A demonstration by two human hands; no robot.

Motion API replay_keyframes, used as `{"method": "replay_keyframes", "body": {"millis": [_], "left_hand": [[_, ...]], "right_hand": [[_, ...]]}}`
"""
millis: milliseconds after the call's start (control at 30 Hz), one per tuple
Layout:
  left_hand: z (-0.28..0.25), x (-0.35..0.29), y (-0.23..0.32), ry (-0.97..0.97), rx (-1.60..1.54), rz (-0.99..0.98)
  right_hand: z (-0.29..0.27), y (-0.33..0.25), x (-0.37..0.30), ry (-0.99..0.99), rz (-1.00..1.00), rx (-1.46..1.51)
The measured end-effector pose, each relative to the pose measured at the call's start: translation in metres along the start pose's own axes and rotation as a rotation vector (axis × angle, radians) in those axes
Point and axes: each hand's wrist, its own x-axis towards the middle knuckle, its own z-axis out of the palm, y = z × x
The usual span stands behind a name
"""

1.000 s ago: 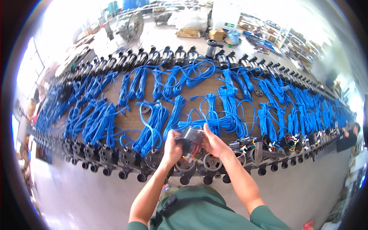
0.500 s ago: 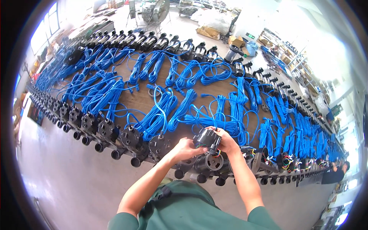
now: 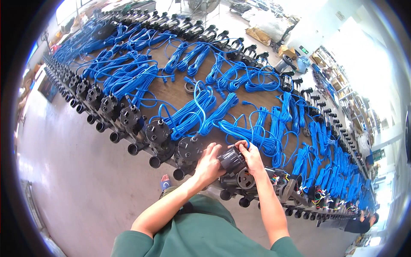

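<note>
Over the near edge of the table, a round black plastic motor cover [image 3: 231,160] is held tilted between my two hands. My left hand [image 3: 209,163] has its fingers curled against the cover's left side. At its upper right, my right hand [image 3: 251,157] grips the cover with thumb and fingers, where a blue cable [image 3: 248,138] runs to it. Just below sits a pump motor [image 3: 245,179] with its round end exposed. A capped pump [image 3: 189,149] stands to the left of my left hand. The inside of the cover is hidden.
Coiled blue cables [image 3: 192,112] lie across the brown tabletop [image 3: 171,91]. Capped pumps line the near left edge, and more pumps [image 3: 220,39] line the far edge. Pumps with loose coloured wires [image 3: 317,195] extend to the right, where another person [image 3: 361,223] works.
My left hand has shifted from below the cover to its left side. The cover has tilted, and the wires beneath it no longer show. My view has turned slightly.
</note>
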Motion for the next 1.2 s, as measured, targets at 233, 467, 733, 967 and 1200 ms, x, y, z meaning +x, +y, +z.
{"method": "replay_keyframes", "body": {"millis": [233,467,733,967,1200], "left_hand": [[0.020,-0.008,-0.007,0.144,0.038,-0.089],[0.025,-0.025,-0.023,0.115,-0.049,0.062],[0.018,-0.065,-0.035,-0.004,-0.431,-0.170],[0.015,-0.049,-0.046,-0.132,-0.741,-0.219],[0.038,-0.044,-0.061,-0.108,-1.058,-0.263]], "right_hand": [[0.019,-0.024,-0.004,-0.007,-0.128,-0.231],[0.007,-0.004,0.000,0.000,-0.170,-0.484],[0.037,-0.008,-0.007,0.004,-0.275,-0.595],[0.067,-0.028,-0.015,-0.178,-0.524,-0.976],[0.054,-0.021,0.002,-0.293,-0.585,-0.948]]}}
